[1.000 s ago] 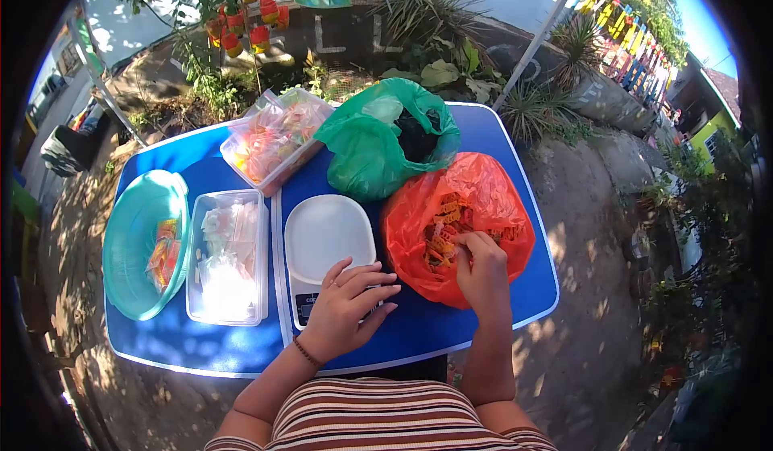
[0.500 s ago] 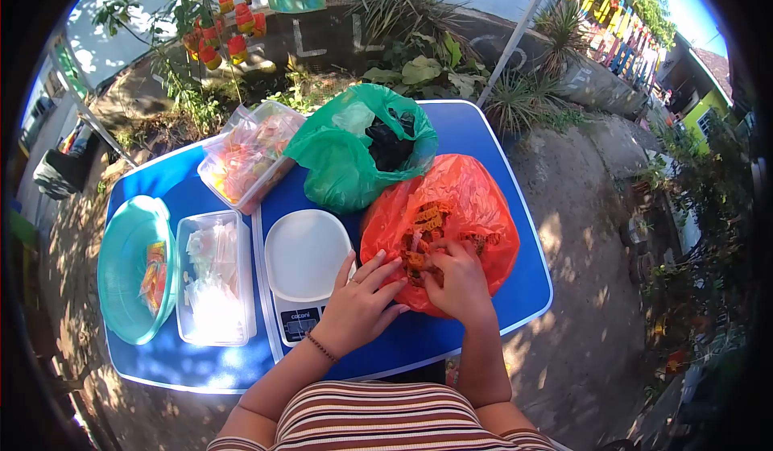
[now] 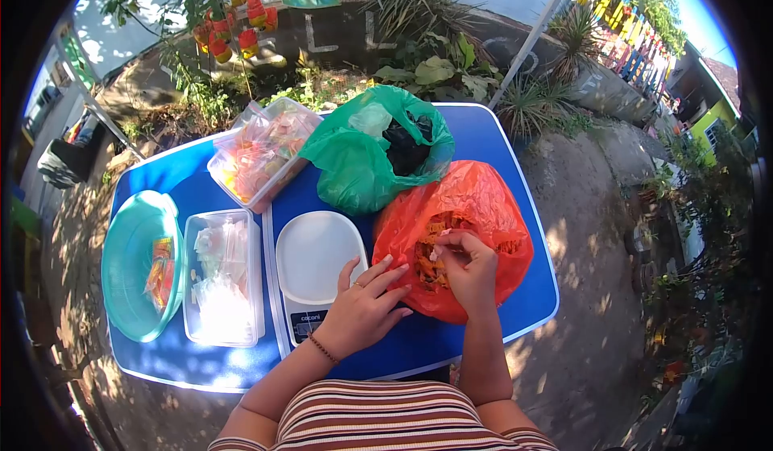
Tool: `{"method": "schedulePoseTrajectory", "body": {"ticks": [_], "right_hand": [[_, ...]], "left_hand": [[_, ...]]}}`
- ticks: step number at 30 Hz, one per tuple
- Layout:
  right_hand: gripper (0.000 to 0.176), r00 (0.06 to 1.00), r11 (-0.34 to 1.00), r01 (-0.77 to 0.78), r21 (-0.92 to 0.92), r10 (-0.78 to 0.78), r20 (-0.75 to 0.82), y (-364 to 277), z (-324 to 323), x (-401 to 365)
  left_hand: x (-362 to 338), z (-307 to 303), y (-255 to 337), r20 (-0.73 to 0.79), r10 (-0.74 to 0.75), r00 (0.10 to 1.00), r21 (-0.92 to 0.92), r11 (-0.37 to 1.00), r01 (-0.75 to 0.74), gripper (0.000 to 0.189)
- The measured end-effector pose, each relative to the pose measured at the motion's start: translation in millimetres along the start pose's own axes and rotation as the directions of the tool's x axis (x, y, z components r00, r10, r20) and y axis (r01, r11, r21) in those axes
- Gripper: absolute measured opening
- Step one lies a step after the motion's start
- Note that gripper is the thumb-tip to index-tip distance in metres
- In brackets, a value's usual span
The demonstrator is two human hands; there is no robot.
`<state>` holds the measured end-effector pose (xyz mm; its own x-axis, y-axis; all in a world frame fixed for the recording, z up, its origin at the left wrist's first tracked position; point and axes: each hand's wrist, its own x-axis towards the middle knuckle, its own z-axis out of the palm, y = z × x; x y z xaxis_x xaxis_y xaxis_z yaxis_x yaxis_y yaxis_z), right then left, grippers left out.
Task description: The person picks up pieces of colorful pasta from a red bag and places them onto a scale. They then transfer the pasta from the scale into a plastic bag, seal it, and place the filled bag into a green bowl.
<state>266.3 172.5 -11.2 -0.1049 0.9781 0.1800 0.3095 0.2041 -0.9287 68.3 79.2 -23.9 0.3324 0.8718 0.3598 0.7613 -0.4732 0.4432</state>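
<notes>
A red plastic bag (image 3: pixel 511 209) lies with its mouth toward me, full of orange-brown pieces (image 3: pixel 427 270) that look like small wrapped snacks or chips. Over that mouth my right hand (image 3: pixel 469 272) is closed in a pinch on a small pale pink piece (image 3: pixel 437 251); its exact kind is too small to make out. My left hand (image 3: pixel 366 302) is open, fingers spread, with its fingertips at the near left edge of the bag. Just left of that hand is a white kitchen scale (image 3: pixel 318 258), its dark display (image 3: pixel 306 322) partly hidden by my wrist.
Behind the red bag sits a green plastic bag (image 3: pixel 342 173) with a black bag (image 3: pixel 409 146) inside. Farther left stand a container of filled packets (image 3: pixel 262 153), a clear tub of plastic bags (image 3: pixel 221 278) and a turquoise basin (image 3: pixel 121 274) holding an orange packet (image 3: pixel 161 274). All rest on a blue folding table (image 3: pixel 539 290).
My right hand has risen from among the bag's contents, with a pale pink piece now showing in its fingertips. My left hand stays at the bag's edge. The whole view has shifted slightly.
</notes>
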Motion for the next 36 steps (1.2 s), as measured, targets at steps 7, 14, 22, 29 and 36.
{"method": "schedulePoseTrajectory", "body": {"ticks": [7, 14, 22, 29, 36], "right_hand": [[0.021, 0.976, 0.869, -0.044, 0.493, -0.069, 0.208, -35, 19, -12], [0.029, 0.833, 0.94, 0.322, -0.112, -0.225, 0.506, -36, 102, -12], [0.022, 0.889, 0.917, 0.389, -0.092, -0.348, 0.299, -40, 86, -11], [0.014, 0.978, 0.851, 0.205, -0.484, -0.163, 0.128, -7, 1, 20], [0.027, 0.95, 0.701, 0.301, -0.646, -0.161, 0.268, 15, -7, 14]], "left_hand": [[-17, 12, 6, -0.126, 0.237, 0.963, -0.116, 0.961, -0.251, 0.017], [-35, 14, 5, -0.093, 0.262, 0.961, -0.121, 0.955, -0.272, 0.02], [-37, 1, -1, -0.151, 0.127, 0.98, -0.064, 0.988, -0.138, 0.017], [15, 3, 3, -0.232, 0.169, 0.958, -0.203, 0.955, -0.217, 0.03], [52, 26, 3, -0.004, -0.057, 0.998, 0.016, 0.998, 0.057, 0.034]]}}
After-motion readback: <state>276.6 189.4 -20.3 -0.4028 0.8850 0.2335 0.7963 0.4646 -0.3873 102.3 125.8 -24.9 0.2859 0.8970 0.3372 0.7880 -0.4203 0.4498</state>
